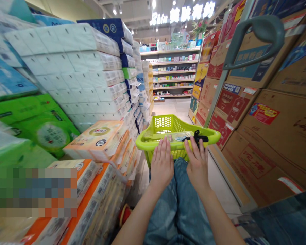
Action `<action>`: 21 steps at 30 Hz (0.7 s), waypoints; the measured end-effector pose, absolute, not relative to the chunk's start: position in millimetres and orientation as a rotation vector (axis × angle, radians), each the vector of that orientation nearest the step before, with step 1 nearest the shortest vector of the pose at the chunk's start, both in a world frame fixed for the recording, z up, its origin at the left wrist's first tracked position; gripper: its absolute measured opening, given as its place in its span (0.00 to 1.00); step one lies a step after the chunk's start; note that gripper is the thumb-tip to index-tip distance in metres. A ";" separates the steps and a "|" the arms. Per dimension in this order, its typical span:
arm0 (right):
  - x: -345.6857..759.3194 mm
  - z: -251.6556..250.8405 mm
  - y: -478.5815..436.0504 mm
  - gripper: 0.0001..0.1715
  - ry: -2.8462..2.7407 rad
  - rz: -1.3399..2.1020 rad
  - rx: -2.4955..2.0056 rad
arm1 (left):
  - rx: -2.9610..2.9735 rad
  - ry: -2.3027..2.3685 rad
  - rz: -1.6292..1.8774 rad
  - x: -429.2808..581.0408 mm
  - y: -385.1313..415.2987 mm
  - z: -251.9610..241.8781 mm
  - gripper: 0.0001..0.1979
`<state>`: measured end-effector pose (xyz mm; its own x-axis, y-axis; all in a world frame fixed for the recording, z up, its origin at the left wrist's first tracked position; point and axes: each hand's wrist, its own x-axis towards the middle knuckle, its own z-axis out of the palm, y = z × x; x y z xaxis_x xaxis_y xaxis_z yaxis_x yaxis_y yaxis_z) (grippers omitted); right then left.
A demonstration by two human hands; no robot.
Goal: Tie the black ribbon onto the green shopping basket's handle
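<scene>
Resting on the near rim of a lime-green plastic basket (142,144), our left hand (163,165) lies palm down at the basket's seven o'clock, its fingers straight and narrow together. Our right hand (197,165) sits at five o'clock, its fingers a little wider apart, laid over the same smooth, rounded rim; we cannot tell where either thumb presses. The basket stands just toward four o'clock from the centre of our view, its walls pierced with a honeycomb of holes and its top flaring into a pointed end at three o'clock. Along its near rim we see a flat, glossy clear package (180,136), and beside it, at our right fingers, a black looped item (202,138).

Below, toward six o'clock, our legs wear soft, creased denim (160,211). At eight o'clock we have orange-and-white tissue packs (91,136) in shiny film, and at ten o'clock a tall stack of white wrapped packs (79,63) with boxy edges. Brown cardboard cartons (277,136) fill three o'clock, stiff and matte; at two o'clock a grey, smooth handle (275,29) curves in a loop.
</scene>
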<state>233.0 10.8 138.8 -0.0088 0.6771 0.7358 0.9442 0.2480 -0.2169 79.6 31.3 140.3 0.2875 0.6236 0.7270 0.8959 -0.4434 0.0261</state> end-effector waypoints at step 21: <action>210.1 139.6 8.8 0.43 -1.814 -0.426 -1.479 | -2.200 -1.357 -0.997 78.3 30.7 140.4 0.35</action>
<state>210.1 8.8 139.6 -0.0571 0.6932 0.7185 0.9406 0.2785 -0.1940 78.3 30.7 140.4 0.2865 0.6206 0.7299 0.8820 -0.4683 0.0519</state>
